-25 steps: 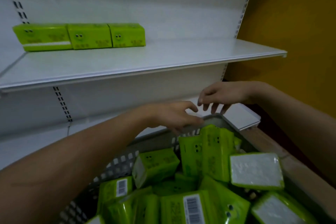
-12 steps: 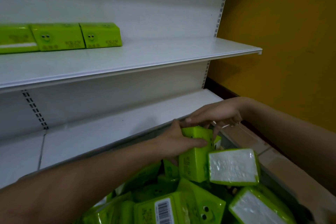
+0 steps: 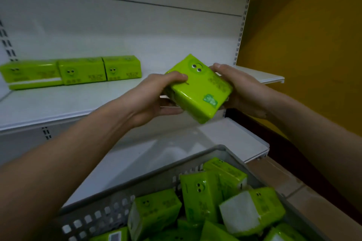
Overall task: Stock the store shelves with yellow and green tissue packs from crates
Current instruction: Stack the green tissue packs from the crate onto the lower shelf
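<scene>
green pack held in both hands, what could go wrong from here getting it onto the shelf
1. The green pack is tilted, pinched only at its ends by the left hand and right hand; its glossy wrap could slip, dropping it into the crate below.
2. Sliding it leftward along the upper shelf could nudge the row of three packs out of line.

A green tissue pack point(image 3: 198, 89) is now lifted out of the grey crate point(image 3: 156, 180), where half a second ago it was only gripped among the others. It is held tilted in the air between the left hand point(image 3: 150, 100) and the right hand point(image 3: 242, 90), level with the upper shelf point(image 3: 78, 101). Both hands are raised well above the crate.
</scene>
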